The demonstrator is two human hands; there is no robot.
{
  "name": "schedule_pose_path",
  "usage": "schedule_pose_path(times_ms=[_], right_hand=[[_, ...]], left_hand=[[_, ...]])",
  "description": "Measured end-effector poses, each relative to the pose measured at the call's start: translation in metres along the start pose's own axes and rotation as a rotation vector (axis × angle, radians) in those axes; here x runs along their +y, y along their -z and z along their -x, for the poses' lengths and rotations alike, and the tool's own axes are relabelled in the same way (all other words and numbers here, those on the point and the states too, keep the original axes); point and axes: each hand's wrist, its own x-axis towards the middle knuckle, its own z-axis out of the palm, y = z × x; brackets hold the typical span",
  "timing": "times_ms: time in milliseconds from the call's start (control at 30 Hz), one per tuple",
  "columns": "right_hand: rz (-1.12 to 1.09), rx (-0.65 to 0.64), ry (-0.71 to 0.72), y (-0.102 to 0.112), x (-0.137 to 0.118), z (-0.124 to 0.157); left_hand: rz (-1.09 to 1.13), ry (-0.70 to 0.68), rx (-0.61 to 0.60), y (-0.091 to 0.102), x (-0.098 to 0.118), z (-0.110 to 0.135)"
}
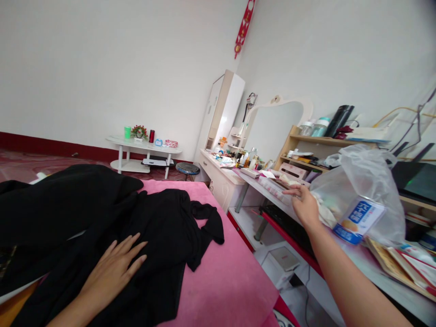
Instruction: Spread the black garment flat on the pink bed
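My left hand (117, 263) lies flat on a black garment (163, 218), fingers spread. The garment is crumpled on a pink surface (231, 272), with a looped band of cloth at its right end. My right hand (303, 204) is stretched out over the desk (340, 254) on the right, its fingers pointing left and partly extended, with nothing visible in them. Just beyond its fingers are a clear plastic box (272, 187) and some pale crumpled cloth or paper (289, 179). A blue and white can (359, 220) stands tilted in view beside a clear plastic bag (371, 172).
Papers and booklets (402, 268) lie at the desk's near right. A wooden shelf (320, 138) holds bottles and a router (368, 133). Farther off are a mirrored dressing table (221, 172), a round stool (188, 169) and a low white table (146, 144). A black keyboard tray (289, 227) sits below the desktop.
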Motion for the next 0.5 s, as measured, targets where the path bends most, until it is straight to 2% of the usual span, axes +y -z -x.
schedule_pose_path(times_ms=[100, 200, 267, 400, 500], right_hand=[[-0.253, -0.071, 0.155, -0.016, -0.023, 0.025], [-0.44, -0.32, 0.212, -0.048, -0.063, 0.074], [-0.524, -0.5, 0.305, -0.07, -0.098, 0.114], [-0.594, -0.795, 0.55, -0.098, -0.165, 0.182], [-0.544, -0.961, 0.667, -0.111, -0.196, 0.209]], left_hand=[[-0.004, 0.002, 0.01, 0.0, 0.002, 0.0], [-0.012, 0.009, 0.028, 0.001, 0.004, 0.0], [-0.016, 0.012, 0.027, 0.003, 0.005, 0.001], [-0.003, 0.012, 0.021, 0.01, 0.009, 0.003], [0.011, 0.007, 0.02, 0.015, 0.012, 0.004]])
